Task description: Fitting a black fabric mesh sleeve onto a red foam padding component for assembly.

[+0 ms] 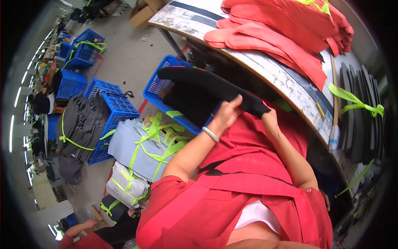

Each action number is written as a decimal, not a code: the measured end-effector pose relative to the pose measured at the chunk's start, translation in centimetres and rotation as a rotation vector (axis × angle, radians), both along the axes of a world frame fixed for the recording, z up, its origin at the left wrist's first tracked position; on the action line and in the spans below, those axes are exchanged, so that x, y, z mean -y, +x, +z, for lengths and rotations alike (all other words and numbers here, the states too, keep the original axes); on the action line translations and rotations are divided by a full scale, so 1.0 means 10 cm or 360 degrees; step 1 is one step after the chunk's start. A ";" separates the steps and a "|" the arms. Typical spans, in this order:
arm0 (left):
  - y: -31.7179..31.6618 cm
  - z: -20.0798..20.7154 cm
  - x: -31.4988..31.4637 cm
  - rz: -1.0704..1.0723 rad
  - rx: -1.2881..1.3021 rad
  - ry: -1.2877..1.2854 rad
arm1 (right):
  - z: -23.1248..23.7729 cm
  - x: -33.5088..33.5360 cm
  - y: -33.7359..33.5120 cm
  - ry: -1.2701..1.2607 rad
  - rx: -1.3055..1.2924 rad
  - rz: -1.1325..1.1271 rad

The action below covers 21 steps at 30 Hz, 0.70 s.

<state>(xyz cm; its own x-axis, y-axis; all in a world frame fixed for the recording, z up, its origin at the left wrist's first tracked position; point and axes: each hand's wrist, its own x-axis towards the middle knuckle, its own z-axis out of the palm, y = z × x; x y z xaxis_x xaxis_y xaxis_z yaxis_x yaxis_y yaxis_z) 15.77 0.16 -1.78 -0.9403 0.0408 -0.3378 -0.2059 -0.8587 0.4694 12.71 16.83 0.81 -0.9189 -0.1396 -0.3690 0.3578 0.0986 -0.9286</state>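
Note:
A long black fabric piece (207,83) with a rounded far end stretches across in front of my body. My left hand (226,113), with a pale bangle at the wrist, is closed on it from below, its thumb on top. My right hand (270,122) pinches its near right end. The far end of the piece hangs over a blue plastic basket (154,89), where more black fabric (186,101) lies.
A worn table (286,85) at the right bears stacked red fabric pieces (265,37) and a yellow pen (320,110). Dark panels (360,124) tied with green strips stand beyond. At left are grey-blue bundles (137,143), another blue basket (118,103) and a co-worker's arm (81,227).

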 end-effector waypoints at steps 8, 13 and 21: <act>0.00 -0.30 2.29 0.0885 0.0269 -0.0503 | 0.07 -0.20 0.10 -0.0068 0.0016 0.0081; 0.01 -0.63 2.32 0.0948 0.0481 -0.0447 | 0.19 -0.32 0.18 -0.0355 0.0155 0.0204; 0.09 -0.84 2.48 0.0926 0.0552 -0.0544 | 0.39 -0.41 0.31 -0.0256 -0.0016 0.0313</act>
<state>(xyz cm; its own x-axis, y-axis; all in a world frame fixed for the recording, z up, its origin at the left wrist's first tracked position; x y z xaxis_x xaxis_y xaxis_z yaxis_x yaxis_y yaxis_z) 16.65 -24.61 -10.19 -0.6157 -0.5893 -0.5232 0.0512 -0.6924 0.7197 15.77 20.88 4.69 -0.8718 -0.3721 -0.3186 0.3372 0.0159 -0.9413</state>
